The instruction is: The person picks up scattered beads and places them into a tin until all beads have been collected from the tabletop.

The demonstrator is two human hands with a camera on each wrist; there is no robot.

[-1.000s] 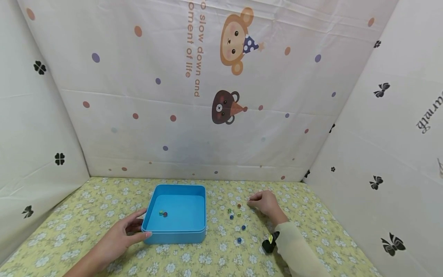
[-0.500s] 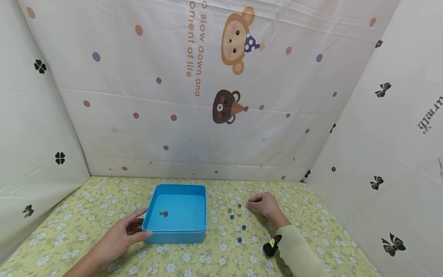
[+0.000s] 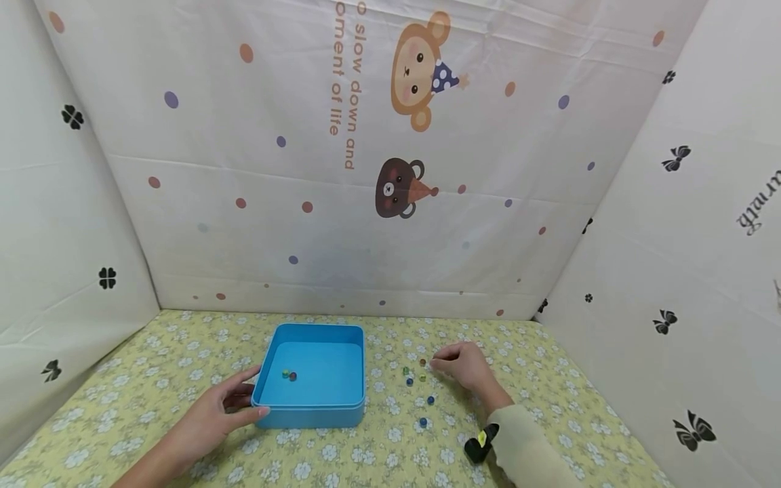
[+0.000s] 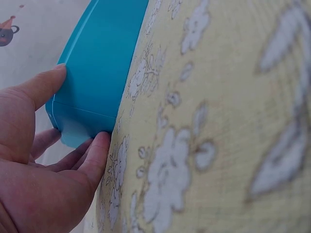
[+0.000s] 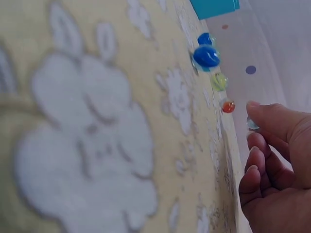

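My left hand (image 3: 207, 423) grips the near left corner of a blue box (image 3: 311, 417), its thumb on the front wall and fingers round the side. In the left wrist view the thumb and fingertips touch the blue wall. Two marbles, one green (image 3: 285, 373) and one dark red (image 3: 293, 377), lie inside the box. Over the cloth to the right, my right hand (image 3: 466, 366) pinches a pale clear marble (image 5: 251, 124) between thumb and index finger. An orange marble (image 3: 422, 362) lies just left of those fingertips.
Several loose marbles lie between box and right hand: green (image 3: 406, 371), yellow (image 3: 422, 377) and blue ones, the nearest blue marble (image 3: 424, 422) toward me. A flowered yellow cloth (image 3: 342, 457) covers the table. White printed sheets (image 3: 244, 237) stand at the back and both sides.
My right hand has shifted slightly left and toward me, nearer the orange marble. My left hand and the box stay in place, and the loose marbles have not moved.
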